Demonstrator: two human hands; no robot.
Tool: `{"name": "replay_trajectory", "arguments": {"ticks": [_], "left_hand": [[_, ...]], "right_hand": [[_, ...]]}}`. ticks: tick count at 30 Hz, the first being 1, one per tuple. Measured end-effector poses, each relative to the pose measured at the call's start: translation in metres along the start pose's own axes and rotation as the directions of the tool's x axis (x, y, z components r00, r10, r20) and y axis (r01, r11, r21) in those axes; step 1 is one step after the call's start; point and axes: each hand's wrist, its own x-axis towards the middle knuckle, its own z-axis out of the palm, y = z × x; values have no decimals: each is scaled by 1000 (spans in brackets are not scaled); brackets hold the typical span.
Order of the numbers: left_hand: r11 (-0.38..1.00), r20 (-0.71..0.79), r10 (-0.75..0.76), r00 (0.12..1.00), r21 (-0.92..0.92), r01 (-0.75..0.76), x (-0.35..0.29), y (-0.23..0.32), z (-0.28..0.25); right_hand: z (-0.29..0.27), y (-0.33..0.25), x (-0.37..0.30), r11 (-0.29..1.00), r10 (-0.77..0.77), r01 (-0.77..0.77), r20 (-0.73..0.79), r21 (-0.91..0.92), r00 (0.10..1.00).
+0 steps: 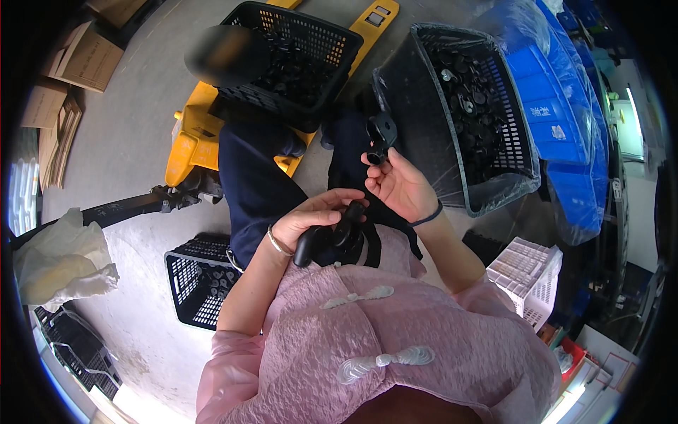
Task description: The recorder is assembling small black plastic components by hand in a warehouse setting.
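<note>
Close to my lap, my left hand (311,213) is closed around a black curved part with rounded, tube-like ends (346,225); whether it is one piece or two I cannot tell. My right hand (404,185) is raised a little farther out and pinches a small black part with a round hollow end (380,136) between thumb and fingers. The two parts are apart. Just beyond my right hand stands a black crate lined with clear plastic (462,189), holding many small black parts (470,106).
Ahead, another black crate (296,113) of black parts rests on a yellow pallet jack (191,131). A smaller black crate (185,283) sits at left. Blue bins (544,92) line the right, with a white basket (526,272) nearer. Cardboard boxes (85,60) stand far left.
</note>
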Motion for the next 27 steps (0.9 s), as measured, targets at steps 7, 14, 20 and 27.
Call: {"name": "replay_trajectory", "arguments": {"ticks": [7, 14, 20, 27], "left_hand": [[1000, -9, 1, 1000, -3, -1, -1, 0, 1], [989, -53, -17, 998, -146, 9, -3, 1, -1], [991, -132, -28, 991, -134, 10, -2, 3, 4], [951, -142, -55, 988, -310, 8, 3, 1, 4]], "right_hand": [[7, 0, -2, 688, -340, 309, 85, -656, 937], [3, -15, -8, 119, -581, 375, 242, -919, 777], [-20, -116, -42, -665, -737, -356, 500, -656, 455], [37, -41, -32, -538, -48, 511, 629, -671, 776]]}}
